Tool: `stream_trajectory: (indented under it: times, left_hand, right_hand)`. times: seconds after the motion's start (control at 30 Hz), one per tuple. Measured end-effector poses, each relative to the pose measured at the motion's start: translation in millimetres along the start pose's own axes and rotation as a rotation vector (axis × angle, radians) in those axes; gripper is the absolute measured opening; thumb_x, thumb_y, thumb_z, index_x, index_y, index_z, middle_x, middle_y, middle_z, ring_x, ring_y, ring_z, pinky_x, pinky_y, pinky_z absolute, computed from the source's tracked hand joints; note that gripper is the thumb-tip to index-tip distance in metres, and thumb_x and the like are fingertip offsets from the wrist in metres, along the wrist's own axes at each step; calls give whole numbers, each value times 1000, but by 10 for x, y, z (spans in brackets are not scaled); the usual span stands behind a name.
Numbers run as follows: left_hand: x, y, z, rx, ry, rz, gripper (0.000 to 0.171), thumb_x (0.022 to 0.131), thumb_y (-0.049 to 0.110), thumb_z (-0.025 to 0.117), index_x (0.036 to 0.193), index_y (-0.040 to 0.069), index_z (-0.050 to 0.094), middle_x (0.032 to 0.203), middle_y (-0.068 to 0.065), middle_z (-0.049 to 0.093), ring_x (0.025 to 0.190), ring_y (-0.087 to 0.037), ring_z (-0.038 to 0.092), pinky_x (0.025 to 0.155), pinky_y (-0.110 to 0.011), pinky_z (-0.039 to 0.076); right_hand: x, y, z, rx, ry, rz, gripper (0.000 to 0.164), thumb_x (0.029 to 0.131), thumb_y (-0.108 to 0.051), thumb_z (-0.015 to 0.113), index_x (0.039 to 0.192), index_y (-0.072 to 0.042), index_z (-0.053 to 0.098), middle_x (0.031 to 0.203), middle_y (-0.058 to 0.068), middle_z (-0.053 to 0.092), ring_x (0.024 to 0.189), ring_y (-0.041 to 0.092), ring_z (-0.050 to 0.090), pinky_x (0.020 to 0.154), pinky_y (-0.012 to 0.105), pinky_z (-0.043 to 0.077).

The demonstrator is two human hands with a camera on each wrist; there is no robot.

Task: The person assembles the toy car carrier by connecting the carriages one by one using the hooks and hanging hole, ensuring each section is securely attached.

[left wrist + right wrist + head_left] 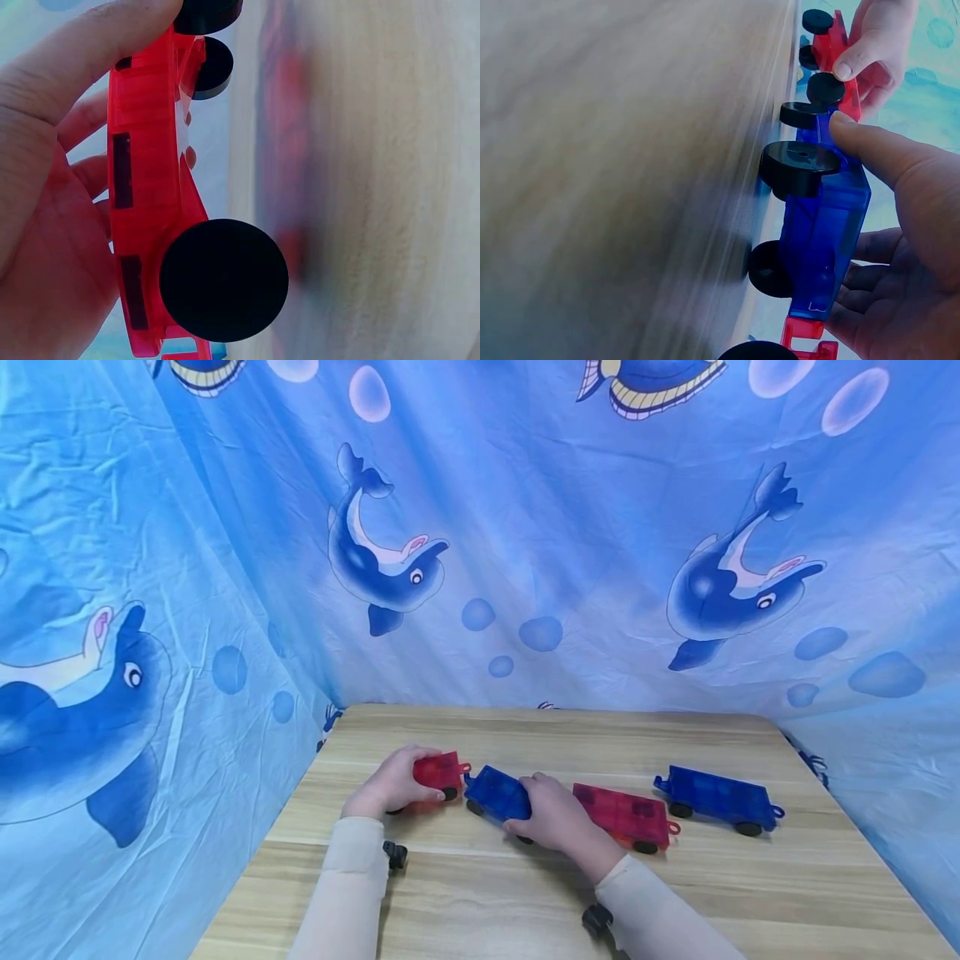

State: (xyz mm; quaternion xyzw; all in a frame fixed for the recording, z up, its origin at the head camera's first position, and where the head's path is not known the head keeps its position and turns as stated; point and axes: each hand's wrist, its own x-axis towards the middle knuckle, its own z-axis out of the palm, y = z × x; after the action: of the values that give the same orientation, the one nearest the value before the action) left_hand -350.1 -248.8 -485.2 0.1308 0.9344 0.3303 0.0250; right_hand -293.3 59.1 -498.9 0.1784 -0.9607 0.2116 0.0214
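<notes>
My left hand (392,785) grips a small red toy train car (447,773) across its body, thumb on the near side. In the left wrist view its translucent red side, dark rectangular magnets and black wheels (223,280) show. My right hand (558,817) holds a blue toy train car (495,790) between thumb and fingers. The blue car's hook end points left and stands right at the ring (466,768) of the red car. In the right wrist view the blue car (825,225) lines up behind the red car (832,49); my palm hides part of its side.
A longer red car (622,814) stands just right of my right hand, its ring pointing right. Farther right is another blue car (716,797), hook end facing left. The wooden table (465,893) is backed by a blue dolphin-print cloth (525,527).
</notes>
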Motion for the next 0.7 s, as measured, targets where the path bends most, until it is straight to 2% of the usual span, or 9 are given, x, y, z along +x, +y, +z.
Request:
stream_trajectory:
  times: [0.7]
  left_hand:
    - [34, -5, 61, -26, -29, -2, 81, 72, 25, 99, 144, 18, 64, 136, -7, 62, 117, -29, 62, 96, -47, 56]
  right_hand:
    - [-9, -9, 1, -6, -12, 13, 84, 82, -55, 86, 141, -1, 62, 119, 13, 66, 103, 26, 63, 92, 50, 57]
